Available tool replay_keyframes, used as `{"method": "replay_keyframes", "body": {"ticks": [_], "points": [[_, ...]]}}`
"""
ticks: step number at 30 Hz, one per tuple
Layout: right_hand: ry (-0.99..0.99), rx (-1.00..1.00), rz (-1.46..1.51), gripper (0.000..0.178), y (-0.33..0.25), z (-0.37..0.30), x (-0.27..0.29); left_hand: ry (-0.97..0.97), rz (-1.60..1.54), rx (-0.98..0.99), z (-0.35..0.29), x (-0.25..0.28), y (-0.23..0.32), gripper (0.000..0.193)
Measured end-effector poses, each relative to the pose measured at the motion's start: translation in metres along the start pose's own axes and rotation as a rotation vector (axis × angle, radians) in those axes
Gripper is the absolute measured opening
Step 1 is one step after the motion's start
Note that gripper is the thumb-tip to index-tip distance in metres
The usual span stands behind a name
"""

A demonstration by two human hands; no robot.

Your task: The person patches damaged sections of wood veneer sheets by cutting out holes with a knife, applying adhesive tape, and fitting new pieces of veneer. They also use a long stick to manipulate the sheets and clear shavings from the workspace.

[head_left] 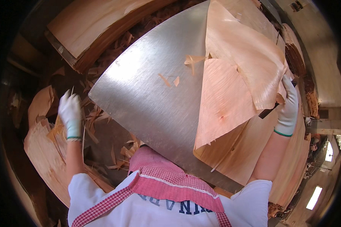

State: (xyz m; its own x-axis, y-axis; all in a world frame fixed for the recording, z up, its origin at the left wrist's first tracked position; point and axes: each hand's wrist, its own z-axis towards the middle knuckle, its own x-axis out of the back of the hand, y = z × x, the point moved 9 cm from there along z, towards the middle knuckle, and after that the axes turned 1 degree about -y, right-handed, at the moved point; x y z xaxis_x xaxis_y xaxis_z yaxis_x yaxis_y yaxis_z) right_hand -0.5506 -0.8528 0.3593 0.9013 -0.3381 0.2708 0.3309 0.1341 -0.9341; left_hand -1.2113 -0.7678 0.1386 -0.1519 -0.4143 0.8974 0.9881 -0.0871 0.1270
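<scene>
Brushed sheet metal covers the worktable (147, 87), which fills the middle of the head view and carries a few small wood slivers (170, 80). On its right half lie thin, pinkish veneer sheets (223, 102), one curling up and folded over another. The right hand (288, 108), in a white glove with a green cuff, is closed on the far right edge of the upper veneer sheet (250, 56); a dark, narrow tool (268, 111) shows just beside that hand, though whether the hand holds it cannot be told. The left hand (70, 113), gloved the same way, is well apart from the sheets, off the table's left edge, closed around a small bunch of veneer scraps (56, 130). More scraps litter the floor (102, 147) below. Stacked veneer (98, 26) stands at upper left, and further piles (291, 166) run along the right.
</scene>
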Motion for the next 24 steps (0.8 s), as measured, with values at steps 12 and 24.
{"method": "replay_keyframes", "body": {"ticks": [12, 24], "points": [[-0.016, -0.185, 0.289, 0.032, -0.028, 0.002, -0.063, -0.261, -0.935, -0.369, 0.133, -0.190, 0.461, 0.046], [-0.071, -0.310, 0.266, 0.030, 0.008, -0.002, -0.124, -0.633, -0.745, -0.241, 0.134, -0.176, 0.391, 0.033]]}}
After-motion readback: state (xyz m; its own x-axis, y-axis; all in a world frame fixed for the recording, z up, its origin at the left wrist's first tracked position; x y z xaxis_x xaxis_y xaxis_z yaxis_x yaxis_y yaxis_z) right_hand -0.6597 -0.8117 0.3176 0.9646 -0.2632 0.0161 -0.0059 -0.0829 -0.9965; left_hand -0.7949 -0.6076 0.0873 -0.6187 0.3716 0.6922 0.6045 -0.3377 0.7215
